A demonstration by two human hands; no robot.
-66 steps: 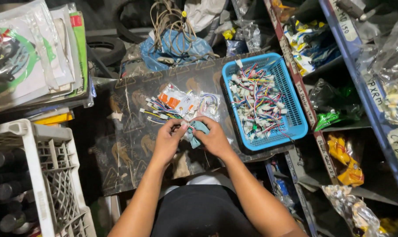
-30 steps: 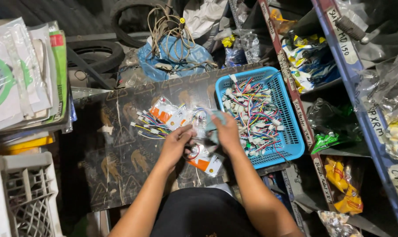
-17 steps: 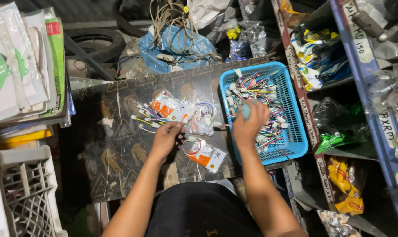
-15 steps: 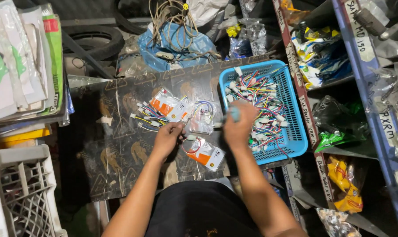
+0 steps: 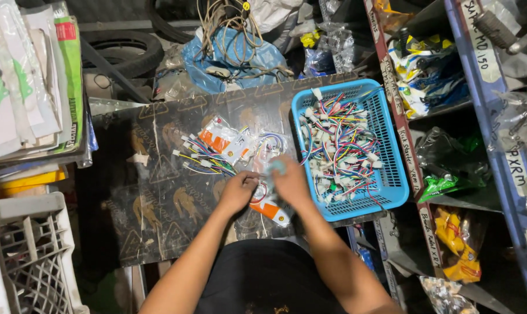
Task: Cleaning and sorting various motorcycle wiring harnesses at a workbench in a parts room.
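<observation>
My left hand [image 5: 238, 189] and my right hand [image 5: 289, 181] meet over a dark printed board [image 5: 153, 192] on my lap. The right hand is blurred and closes on a small pale teal item [image 5: 277, 167]. The left hand pinches a small clear packet with an orange and white label [image 5: 269, 208] beneath both hands. Just beyond my hands lie more orange-labelled packets [image 5: 224, 139] and loose bundles of coloured wires with white plugs [image 5: 196, 160]. A blue plastic basket [image 5: 391, 174] full of the same wire connectors [image 5: 338, 152] sits at the board's right end.
A white plastic crate [image 5: 31, 256] stands at lower left, with stacked packaged sheets [image 5: 25, 87] above it. A tyre [image 5: 127, 55], a blue bag and tangled cables [image 5: 234, 46] lie behind the board. Shelves with bagged parts [image 5: 449, 174] rise on the right.
My right hand reached into the blue basket, then came back left to join my left hand over the packet. The left hand stayed on the board.
</observation>
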